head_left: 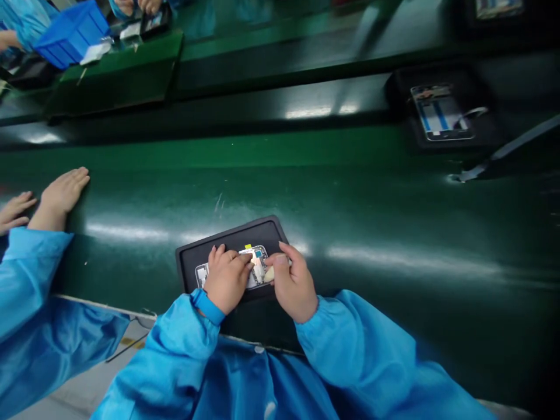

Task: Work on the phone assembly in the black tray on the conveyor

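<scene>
A black tray [266, 231] lies on the green conveyor belt [350, 204] right in front of me. In it rests an open phone frame [259, 255] with a yellow patch and metal parts showing. My left hand [225, 279] presses down on the left half of the frame, fingers curled over it. My right hand [294, 286] sits at the frame's right end, with a finger cot on one fingertip, pinching something small that I cannot make out. A blue wrist strap circles my left wrist.
A co-worker's hands [59, 195] in blue sleeves rest on the belt at the left. Another black tray with a phone frame [441, 111] sits far right. A blue bin [72, 32] and another person's hands are at the top left.
</scene>
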The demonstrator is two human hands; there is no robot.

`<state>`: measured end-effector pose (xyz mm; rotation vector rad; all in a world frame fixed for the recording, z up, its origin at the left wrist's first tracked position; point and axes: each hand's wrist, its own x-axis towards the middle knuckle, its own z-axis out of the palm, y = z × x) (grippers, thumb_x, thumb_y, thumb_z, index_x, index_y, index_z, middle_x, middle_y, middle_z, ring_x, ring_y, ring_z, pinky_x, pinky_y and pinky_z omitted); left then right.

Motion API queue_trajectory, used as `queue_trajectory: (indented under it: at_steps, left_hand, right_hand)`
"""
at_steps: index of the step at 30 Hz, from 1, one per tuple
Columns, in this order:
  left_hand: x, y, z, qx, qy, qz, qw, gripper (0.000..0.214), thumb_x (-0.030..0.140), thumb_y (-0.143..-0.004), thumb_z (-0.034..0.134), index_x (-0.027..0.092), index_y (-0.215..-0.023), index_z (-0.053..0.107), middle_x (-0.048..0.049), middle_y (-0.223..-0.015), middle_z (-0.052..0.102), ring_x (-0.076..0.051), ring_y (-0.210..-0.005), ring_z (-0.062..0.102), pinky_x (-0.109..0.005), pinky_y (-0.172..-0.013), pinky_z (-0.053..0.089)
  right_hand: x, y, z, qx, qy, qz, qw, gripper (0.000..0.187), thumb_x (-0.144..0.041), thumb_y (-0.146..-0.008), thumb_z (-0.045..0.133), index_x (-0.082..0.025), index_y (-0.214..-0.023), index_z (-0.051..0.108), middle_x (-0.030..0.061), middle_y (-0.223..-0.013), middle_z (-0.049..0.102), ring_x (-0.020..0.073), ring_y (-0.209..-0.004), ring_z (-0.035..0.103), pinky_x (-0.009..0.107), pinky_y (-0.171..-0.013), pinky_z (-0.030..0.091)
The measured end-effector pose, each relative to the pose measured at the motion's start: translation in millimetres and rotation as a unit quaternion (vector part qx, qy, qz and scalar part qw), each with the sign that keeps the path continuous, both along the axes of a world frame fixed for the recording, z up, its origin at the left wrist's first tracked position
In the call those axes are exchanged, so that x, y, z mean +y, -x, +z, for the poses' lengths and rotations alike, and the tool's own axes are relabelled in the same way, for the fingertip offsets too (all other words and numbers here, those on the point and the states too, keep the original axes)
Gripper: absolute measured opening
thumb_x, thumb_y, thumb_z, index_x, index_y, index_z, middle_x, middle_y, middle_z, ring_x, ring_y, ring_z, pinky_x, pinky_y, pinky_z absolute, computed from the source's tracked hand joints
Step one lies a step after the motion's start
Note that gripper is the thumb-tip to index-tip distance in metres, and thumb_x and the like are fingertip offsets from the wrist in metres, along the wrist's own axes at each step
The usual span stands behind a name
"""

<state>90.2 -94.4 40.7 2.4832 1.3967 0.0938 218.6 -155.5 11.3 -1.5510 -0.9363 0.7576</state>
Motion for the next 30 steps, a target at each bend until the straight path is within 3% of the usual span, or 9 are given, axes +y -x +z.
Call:
queue_trajectory:
  at_steps: [3,7,14,18,25,30]
  left_hand:
    - [5.8,7.4,5.4,-0.029,0.063,-0.011,0.997,0.015,0.024,-0.082,0.049,0.023,-0.08,0.063,0.0007,-0.083,0.061,-0.021,-0.097,0.05,-0.049,-0.101,0.022]
    - [12.2,16.1,8.9,-0.042,0.117,-0.042,0.991,0.013,0.02,-0.08,0.05,0.021,-0.074,0.062,0.0023,-0.083,0.062,-0.018,-0.096,0.051,-0.045,-0.102,0.022]
    - [6.4,14.1,-1.7,-0.077,0.041,0.005,0.996,0.009,0.027,-0.077,0.058,0.023,-0.081,0.064,0.0022,-0.082,0.065,-0.023,-0.103,0.049,-0.046,-0.098,0.027]
    - [3.9,15.8,-7.5,-0.085,0.002,-0.021,0.996,0.013,0.028,-0.08,0.054,0.025,-0.084,0.065,0.0029,-0.081,0.065,-0.023,-0.1,0.05,-0.046,-0.098,0.028]
    - [-1.4,14.7,-12.1,-0.073,-0.062,-0.027,0.995,0.018,0.025,-0.081,0.05,0.026,-0.091,0.065,0.0009,-0.082,0.064,-0.024,-0.101,0.049,-0.045,-0.098,0.029]
    - [-4.9,12.4,-14.9,-0.054,-0.119,-0.052,0.99,0.019,0.022,-0.083,0.046,0.02,-0.09,0.064,-0.0026,-0.083,0.063,-0.025,-0.097,0.05,-0.046,-0.097,0.031]
  right_hand:
    - [0.4,-0.1,0.8,0.007,-0.001,0.005,1.0,0.032,-0.038,-0.087,0.042,-0.016,-0.11,0.046,0.006,-0.082,0.061,0.0175,-0.068,0.059,0.032,-0.06,0.052]
    - [2.1,-1.0,3.1,0.002,0.011,0.014,1.0,0.032,-0.039,-0.087,0.042,-0.016,-0.109,0.047,0.0049,-0.078,0.062,0.0169,-0.064,0.059,0.03,-0.057,0.051]
    - [17.7,-3.0,15.2,0.067,0.085,-0.008,0.994,0.04,-0.048,-0.086,0.041,-0.016,-0.108,0.048,0.0037,-0.074,0.061,0.0146,-0.055,0.057,0.025,-0.046,0.048]
    - [29.7,1.7,20.1,0.111,0.06,-0.056,0.99,0.042,-0.051,-0.085,0.039,-0.016,-0.107,0.046,0.002,-0.071,0.06,0.0117,-0.045,0.053,0.023,-0.039,0.045]
    - [31.1,10.6,3.4,0.005,-0.039,-0.061,0.997,0.03,-0.04,-0.088,0.039,-0.017,-0.107,0.043,0.0041,-0.077,0.061,0.0151,-0.061,0.059,0.029,-0.055,0.05]
    - [33.4,10.8,2.1,-0.075,-0.074,-0.029,0.994,0.028,-0.036,-0.089,0.039,-0.017,-0.109,0.042,0.0051,-0.08,0.061,0.016,-0.069,0.059,0.03,-0.062,0.051]
